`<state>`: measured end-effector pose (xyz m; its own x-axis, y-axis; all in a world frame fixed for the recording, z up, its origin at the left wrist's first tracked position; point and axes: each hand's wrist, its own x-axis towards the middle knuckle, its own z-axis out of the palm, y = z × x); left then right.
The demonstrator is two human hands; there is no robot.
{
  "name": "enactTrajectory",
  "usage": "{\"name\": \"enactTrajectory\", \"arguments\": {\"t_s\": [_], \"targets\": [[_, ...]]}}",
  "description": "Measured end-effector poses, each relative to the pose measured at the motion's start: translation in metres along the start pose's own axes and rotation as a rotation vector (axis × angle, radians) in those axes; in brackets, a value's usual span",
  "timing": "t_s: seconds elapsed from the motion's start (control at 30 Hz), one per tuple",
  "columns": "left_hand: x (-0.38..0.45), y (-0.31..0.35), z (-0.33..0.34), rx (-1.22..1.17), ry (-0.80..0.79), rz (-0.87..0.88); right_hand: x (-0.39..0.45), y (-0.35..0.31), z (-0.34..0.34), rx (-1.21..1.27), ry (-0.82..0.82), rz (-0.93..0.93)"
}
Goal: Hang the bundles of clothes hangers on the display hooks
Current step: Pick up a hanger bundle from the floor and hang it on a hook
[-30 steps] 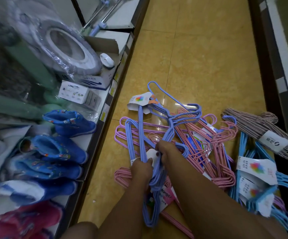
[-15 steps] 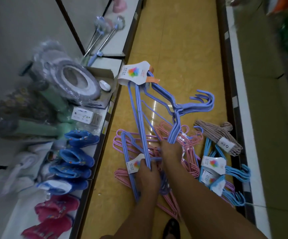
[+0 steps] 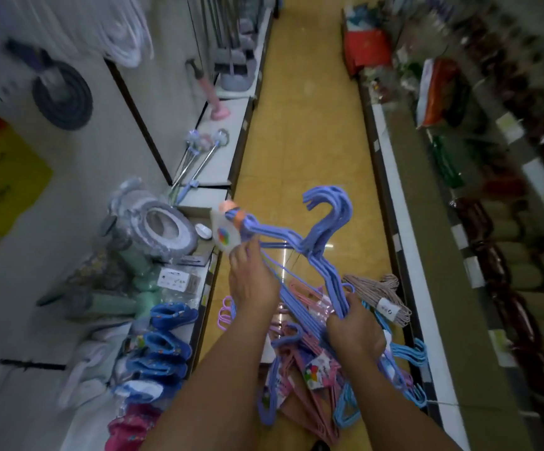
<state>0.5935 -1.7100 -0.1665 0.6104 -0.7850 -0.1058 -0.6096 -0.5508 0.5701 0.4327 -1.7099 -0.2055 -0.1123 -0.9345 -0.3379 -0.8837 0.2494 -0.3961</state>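
A bundle of purple clothes hangers [image 3: 321, 242] with a white paper label [image 3: 223, 237] is lifted above the aisle floor, its hooks pointing up and away. My left hand [image 3: 251, 278] holds the bundle near the labelled end. My right hand [image 3: 353, 327] grips the other shoulder end of the same bundle. Below my arms, more bundles lie on the floor: pink hangers [image 3: 306, 382], light blue hangers [image 3: 407, 353] and a beige bundle [image 3: 384, 301]. No display hooks are clearly visible; the upper shelves are blurred.
A low white shelf [image 3: 231, 151] runs along the left with blue children's boots [image 3: 166, 346], a wrapped toilet seat [image 3: 163, 226] and green rolls. Another shelf unit [image 3: 404, 242] of packaged goods lines the right. The yellow tiled aisle [image 3: 306, 125] stretches ahead.
Both hands have raised the purple bundle higher off the pile, the left hand sliding up to the labelled end. My view has tilted up along the aisle.
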Motion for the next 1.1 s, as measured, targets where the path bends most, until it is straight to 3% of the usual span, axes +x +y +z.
{"name": "enactTrajectory", "arguments": {"t_s": [0.2, 0.53, 0.83, 1.1], "targets": [[-0.006, 0.038, -0.041, 0.462, 0.006, 0.182, -0.021, -0.004, -0.063, -0.153, 0.052, -0.267], [-0.043, 0.046, -0.070, 0.189, 0.118, -0.020, -0.013, -0.027, -0.102, -0.259, 0.097, -0.684], [-0.090, 0.054, -0.061, 0.219, 0.135, -0.078, -0.030, -0.046, -0.097, -0.125, -0.019, -0.579], [-0.120, 0.024, -0.073, 0.197, 0.097, -0.111, -0.045, -0.056, -0.106, -0.211, -0.046, -0.809]]}}
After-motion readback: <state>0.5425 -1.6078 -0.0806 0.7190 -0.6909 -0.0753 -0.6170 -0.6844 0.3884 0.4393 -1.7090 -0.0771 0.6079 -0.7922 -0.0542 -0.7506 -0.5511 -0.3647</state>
